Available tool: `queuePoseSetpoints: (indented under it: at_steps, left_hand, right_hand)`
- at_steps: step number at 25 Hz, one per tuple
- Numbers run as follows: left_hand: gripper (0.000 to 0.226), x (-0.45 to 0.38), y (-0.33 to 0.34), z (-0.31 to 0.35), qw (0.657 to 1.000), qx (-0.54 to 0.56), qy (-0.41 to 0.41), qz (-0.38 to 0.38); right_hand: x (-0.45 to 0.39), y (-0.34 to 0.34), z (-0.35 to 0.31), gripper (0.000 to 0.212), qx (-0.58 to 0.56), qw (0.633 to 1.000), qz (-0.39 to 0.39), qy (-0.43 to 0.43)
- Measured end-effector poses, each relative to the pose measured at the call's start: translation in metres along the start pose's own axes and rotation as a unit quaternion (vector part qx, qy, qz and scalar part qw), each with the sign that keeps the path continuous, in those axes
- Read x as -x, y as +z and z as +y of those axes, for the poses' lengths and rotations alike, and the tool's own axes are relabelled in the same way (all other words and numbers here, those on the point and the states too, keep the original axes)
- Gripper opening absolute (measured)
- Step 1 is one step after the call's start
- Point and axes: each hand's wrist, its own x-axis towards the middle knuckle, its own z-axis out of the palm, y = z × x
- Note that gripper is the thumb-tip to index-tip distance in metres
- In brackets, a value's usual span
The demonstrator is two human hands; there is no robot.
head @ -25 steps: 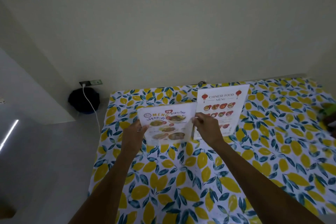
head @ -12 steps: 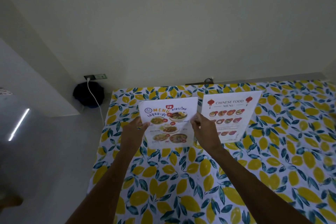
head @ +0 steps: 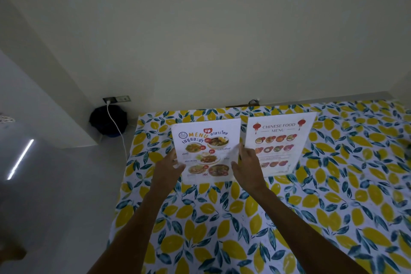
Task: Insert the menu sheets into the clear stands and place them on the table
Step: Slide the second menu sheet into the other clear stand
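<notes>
A Thai food menu (head: 206, 151) in a clear stand is upright on the table with the lemon-print cloth (head: 266, 218), near its far left part. My left hand (head: 168, 168) touches the stand's left edge with fingers spread, and my right hand (head: 246, 165) holds its right edge with fingers around the side. Just to the right stands a second clear stand holding a Chinese food menu (head: 279, 143), upright and untouched.
A cream wall rises right behind the table. Left of the table, a wall socket (head: 116, 99) has a white cable (head: 116, 127) hanging past a dark round bin (head: 107, 121) on the grey floor. The table's left edge lies close to the Thai menu.
The Thai menu went from tilted and held up to standing upright on the cloth. My left hand's fingers have loosened and spread along its edge. The view shifted slightly.
</notes>
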Motion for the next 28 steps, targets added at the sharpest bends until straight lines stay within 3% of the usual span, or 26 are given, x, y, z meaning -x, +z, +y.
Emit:
queuePoseSetpoints:
  at_steps: [8,14,21,28]
  left_hand:
    - [0.091,0.011,0.002,0.007,0.998,-0.042,-0.006,-0.039]
    - [0.084,0.031,-0.002,0.016,0.997,-0.078,0.009,-0.026]
    - [0.083,0.080,-0.001,0.024,0.965,-0.247,0.087,-0.026]
    - [0.078,0.114,0.041,0.058,0.954,-0.263,0.130,-0.059]
  right_hand:
    - [0.007,-0.003,-0.002,0.071,-0.003,0.999,-0.036,0.025]
    - [0.021,-0.020,-0.008,0.070,0.047,0.997,-0.059,-0.007]
    - [0.071,-0.054,-0.017,0.053,0.208,0.973,-0.087,-0.056]
    - [0.116,-0.104,0.014,0.052,0.265,0.961,-0.075,-0.015]
